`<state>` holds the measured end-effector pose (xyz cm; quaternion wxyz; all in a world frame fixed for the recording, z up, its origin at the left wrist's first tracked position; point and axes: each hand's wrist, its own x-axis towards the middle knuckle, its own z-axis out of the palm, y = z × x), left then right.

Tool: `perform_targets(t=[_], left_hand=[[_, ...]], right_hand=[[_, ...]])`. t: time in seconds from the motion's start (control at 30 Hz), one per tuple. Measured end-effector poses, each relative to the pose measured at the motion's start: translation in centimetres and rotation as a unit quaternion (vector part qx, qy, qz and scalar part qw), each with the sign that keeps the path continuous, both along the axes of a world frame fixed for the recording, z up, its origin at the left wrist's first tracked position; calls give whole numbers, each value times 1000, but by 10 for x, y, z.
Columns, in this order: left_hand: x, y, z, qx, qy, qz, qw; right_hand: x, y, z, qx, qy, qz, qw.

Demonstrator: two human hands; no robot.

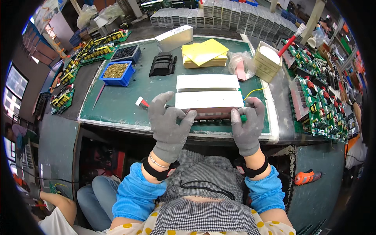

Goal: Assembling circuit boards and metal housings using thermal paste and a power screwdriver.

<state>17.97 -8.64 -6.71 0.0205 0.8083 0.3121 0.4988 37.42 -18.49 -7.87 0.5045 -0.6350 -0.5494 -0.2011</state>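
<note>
Green tabletop [121, 103], cluttered. Left hand [166, 126] and right hand [248, 130], gray-gloved: grip closed on opposite ends of near white panel [208, 100]; yellow sheets [204, 53] stacked beyond.

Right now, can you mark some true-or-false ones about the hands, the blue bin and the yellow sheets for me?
1. The left hand and right hand wear grey gloves. True.
2. The blue bin of gold-coloured bits is right of the yellow sheets. False: it is left of them.
3. The right hand holds the orange tool. False: the tool lies apart, at lower right.
4. Both hands are at the nearer white-topped part. True.
</note>
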Motion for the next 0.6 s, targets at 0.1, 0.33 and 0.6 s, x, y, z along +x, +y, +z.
perform_targets(t=[0.1,0.33,0.6], left_hand=[[0,2,-7,-30,-36,-12,999],[1,6,-11,-149,-117,-51,981],[1,12,6,-211,-110,-94,967]], right_hand=[[2,0,-1,-2,35,-3,999],[9,0,-2,-21,137,29,990],[11,-3,4,-44,205,54,976]])
